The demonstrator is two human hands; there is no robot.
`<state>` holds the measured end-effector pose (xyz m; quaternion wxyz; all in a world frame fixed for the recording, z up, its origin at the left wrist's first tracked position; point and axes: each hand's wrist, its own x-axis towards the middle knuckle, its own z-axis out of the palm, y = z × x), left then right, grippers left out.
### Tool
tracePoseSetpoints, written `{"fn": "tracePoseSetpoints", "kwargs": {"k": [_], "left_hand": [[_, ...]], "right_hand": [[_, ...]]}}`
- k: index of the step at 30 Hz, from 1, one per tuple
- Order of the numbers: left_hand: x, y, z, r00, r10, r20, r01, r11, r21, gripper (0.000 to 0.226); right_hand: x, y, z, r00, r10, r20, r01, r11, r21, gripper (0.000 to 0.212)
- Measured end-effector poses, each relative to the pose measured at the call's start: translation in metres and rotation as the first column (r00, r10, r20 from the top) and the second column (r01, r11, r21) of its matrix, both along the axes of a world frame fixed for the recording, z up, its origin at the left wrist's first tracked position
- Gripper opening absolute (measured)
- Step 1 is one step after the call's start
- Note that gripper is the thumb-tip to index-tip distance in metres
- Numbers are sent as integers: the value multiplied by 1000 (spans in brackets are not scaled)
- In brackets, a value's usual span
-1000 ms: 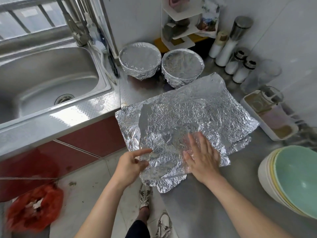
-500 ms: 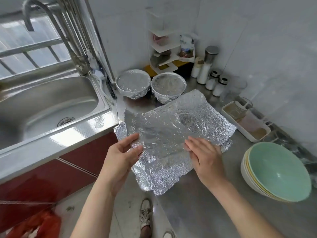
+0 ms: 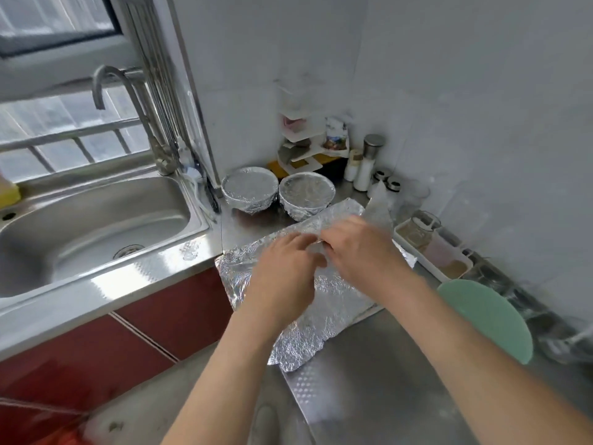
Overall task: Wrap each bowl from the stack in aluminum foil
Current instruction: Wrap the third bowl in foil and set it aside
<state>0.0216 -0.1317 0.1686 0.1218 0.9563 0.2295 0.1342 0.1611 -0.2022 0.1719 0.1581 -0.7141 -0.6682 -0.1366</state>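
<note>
A crumpled aluminum foil sheet (image 3: 333, 303) lies on the steel counter, its near corner hanging over the counter edge. Both hands are above its middle, fingertips almost meeting. My left hand (image 3: 285, 271) has its fingers curled onto the foil. My right hand (image 3: 359, 248) pinches a fold of foil at its fingertips; motion blur hides the exact grip. Two foil-wrapped bowls (image 3: 249, 187) (image 3: 306, 194) stand side by side at the back of the counter. The stack of bare bowls (image 3: 484, 316), the top one pale green, sits to the right, partly behind my right forearm.
A steel sink (image 3: 96, 226) with a tall faucet (image 3: 128, 101) lies to the left. A white tray (image 3: 430, 248) with containers runs along the right wall. Shakers (image 3: 369, 162) and a small corner shelf (image 3: 305, 146) crowd the back corner.
Both hands left the foil's near edge and moved forward to its middle, coming together. The camera tilted upward, showing more wall and window.
</note>
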Motion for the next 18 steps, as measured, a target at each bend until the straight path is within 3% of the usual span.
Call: {"fn": "tracePoseSetpoints", "kwargs": {"k": [2,4,6,7,9,10,11,12,14,18], "left_hand": [[0,8,-6,994,90,65,-89,996,-13,41],[-2,10,-7,973,181,142,-172,982,-75,38],[-6,12,-7,894,365,262,-282,909,-306,37],[-8,13,-9,830,471,299,-285,819,-498,39],[-12,9,-16,718,636,282,-133,523,-842,47],[-13,9,-22,695,678,240,-56,383,-922,54],[-13,6,-30,702,686,194,-17,288,-957,62],[-13,2,-39,728,668,154,-21,247,-969,70],[-11,-6,-60,802,590,96,-111,305,-946,74],[-9,-12,-90,851,525,-5,-404,649,-644,46]], "right_hand": [[1,-2,11,1000,20,4,-21,997,73,18],[9,-20,18,994,-88,-60,98,973,209,39],[23,-43,9,925,-277,-259,356,870,341,48],[31,-58,-3,837,-402,-372,518,800,302,49],[47,-88,-36,545,-697,-466,756,649,-86,54],[52,-98,-52,406,-824,-396,770,541,-338,58],[52,-108,-68,313,-901,-300,728,430,-534,59],[50,-115,-80,285,-932,-223,674,360,-645,57],[45,-124,-95,310,-935,-171,648,340,-682,41],[46,-130,-102,319,-938,-138,709,333,-622,31]]}}
